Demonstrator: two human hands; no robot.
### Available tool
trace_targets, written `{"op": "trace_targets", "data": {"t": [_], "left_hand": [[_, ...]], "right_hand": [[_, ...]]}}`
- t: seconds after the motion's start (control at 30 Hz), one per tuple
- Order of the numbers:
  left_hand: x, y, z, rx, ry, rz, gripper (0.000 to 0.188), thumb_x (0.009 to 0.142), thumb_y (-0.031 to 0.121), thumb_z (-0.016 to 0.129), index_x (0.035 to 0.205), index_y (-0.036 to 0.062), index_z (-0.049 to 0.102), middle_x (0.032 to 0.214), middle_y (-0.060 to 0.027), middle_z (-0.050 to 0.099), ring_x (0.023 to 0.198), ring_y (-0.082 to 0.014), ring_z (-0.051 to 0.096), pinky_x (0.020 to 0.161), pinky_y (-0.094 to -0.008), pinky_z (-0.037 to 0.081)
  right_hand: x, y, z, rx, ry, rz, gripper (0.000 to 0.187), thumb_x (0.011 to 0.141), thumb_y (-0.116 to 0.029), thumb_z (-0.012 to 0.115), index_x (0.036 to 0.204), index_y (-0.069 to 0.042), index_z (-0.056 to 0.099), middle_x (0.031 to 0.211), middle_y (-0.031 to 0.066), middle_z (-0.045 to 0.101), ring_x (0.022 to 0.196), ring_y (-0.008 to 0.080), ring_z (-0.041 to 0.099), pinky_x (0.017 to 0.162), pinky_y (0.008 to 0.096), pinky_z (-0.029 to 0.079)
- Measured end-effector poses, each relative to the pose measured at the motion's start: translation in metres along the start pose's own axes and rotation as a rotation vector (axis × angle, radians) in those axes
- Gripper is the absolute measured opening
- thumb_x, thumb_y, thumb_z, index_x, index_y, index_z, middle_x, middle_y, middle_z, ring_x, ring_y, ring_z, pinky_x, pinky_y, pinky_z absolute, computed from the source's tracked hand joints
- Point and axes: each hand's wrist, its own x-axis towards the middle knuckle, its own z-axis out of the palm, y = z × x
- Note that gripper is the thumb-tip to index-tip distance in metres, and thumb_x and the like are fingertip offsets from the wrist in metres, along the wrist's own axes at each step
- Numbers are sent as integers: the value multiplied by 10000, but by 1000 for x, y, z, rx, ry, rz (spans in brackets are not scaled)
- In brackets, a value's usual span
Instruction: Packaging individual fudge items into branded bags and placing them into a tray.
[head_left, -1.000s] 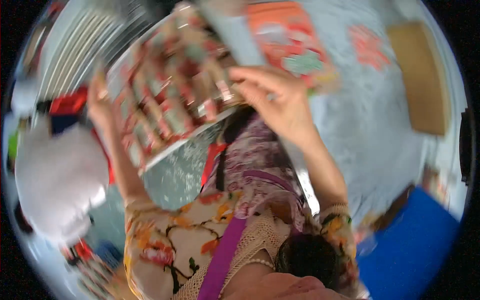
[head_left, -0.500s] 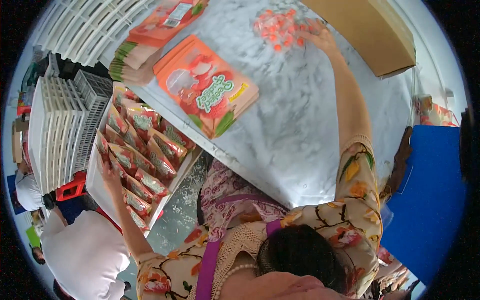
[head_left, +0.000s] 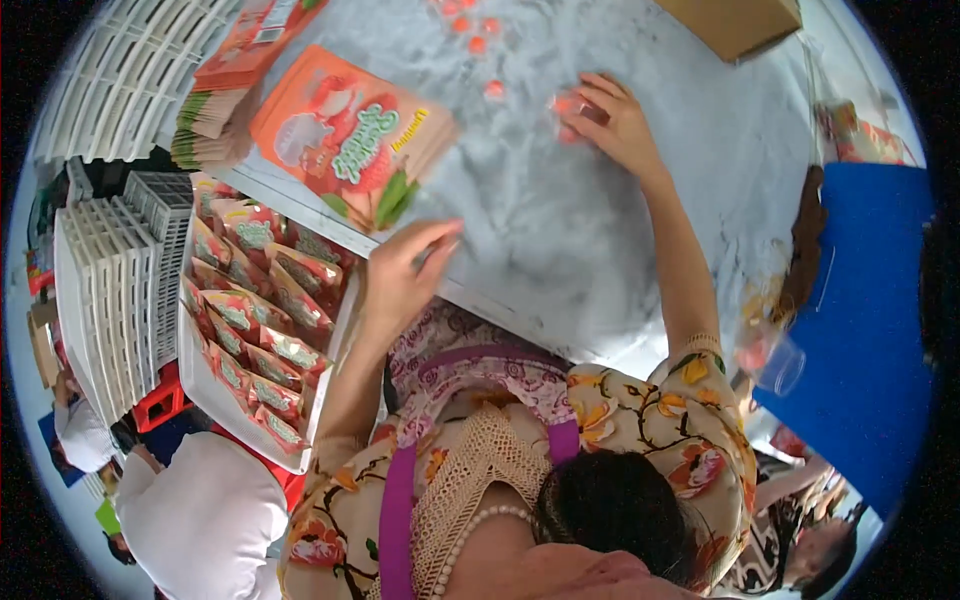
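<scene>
My right hand (head_left: pixel 622 130) is over the marble-patterned table (head_left: pixel 560 240), its fingers curled round a few small red-orange pieces in clear wrapping (head_left: pixel 568 118). My left hand (head_left: pixel 398 280) hovers at the table's near edge, thumb and fingers apart with nothing visible between them. Just beyond it lies a stack of flat orange-pink printed pouches (head_left: pixel 350 140). More loose red-orange pieces (head_left: pixel 477 45) are scattered at the far side of the table.
A second pouch stack (head_left: pixel 225 100) lies at the far left. Below the table's left edge, a white crate (head_left: pixel 325 410) holds several filled pouches. Stacked white crates (head_left: pixel 105 300) stand farther left. A cardboard box (head_left: pixel 735 25) sits far right. A person in white (head_left: pixel 200 510) is at lower left.
My left hand has left the crate of filled pouches and come up to the table edge. My right hand has drawn nearer from the wrapped pieces, bringing a few along; others now lie spread out.
</scene>
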Motion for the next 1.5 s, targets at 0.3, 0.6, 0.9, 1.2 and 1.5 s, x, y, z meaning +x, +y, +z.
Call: {"op": "trace_targets", "data": {"t": [0.3, 0.6, 0.9, 1.2, 1.5], "left_hand": [[50, 21, 103, 251, -139, 426, 487, 779, 93, 695, 1250, 111, 572, 1285, -131, 530, 1139, -311, 494, 945, -423, 418], [54, 7, 121, 382, -190, 493, 513, 770, 166, 723, 1249, 71, 565, 1348, -144, 452, 1183, -334, 421, 976, -442, 374], [38, 22, 140, 232, -308, 377, 485, 742, 52, 727, 1203, 13, 581, 1186, -173, 508, 1010, -320, 551, 893, -397, 463], [27, 32, 157, 13, -423, 290, 474, 774, 86, 704, 1218, 13, 555, 1175, -192, 540, 1021, -345, 575, 877, -396, 479], [152, 2, 56, 483, -105, 286, 435, 754, 126, 715, 1171, 47, 623, 1173, -232, 588, 1031, -392, 589, 903, -437, 471]], "right_hand": [[-111, -23, -68, 948, 363, 773, 452, 989, -244, 495, 1353, 22, 471, 1336, 147, 541, 1220, 252, 532, 986, 340, 440], [-160, -27, -74, 795, 412, 700, 353, 990, -145, 470, 1297, 19, 535, 1248, 141, 604, 1170, 231, 565, 1005, 329, 429], [-142, -21, -55, 308, 79, 292, 366, 921, 9, 479, 1250, -97, 600, 1194, 77, 643, 1183, 195, 548, 998, 305, 415], [-163, -29, -58, 272, -3, 213, 313, 889, 39, 482, 1139, -48, 649, 1147, 73, 667, 1205, 264, 538, 1057, 361, 372], [-152, -46, -72, 599, 146, 565, 293, 889, 26, 541, 1166, -1, 631, 1141, 94, 645, 1021, 130, 590, 864, 262, 504]]}}
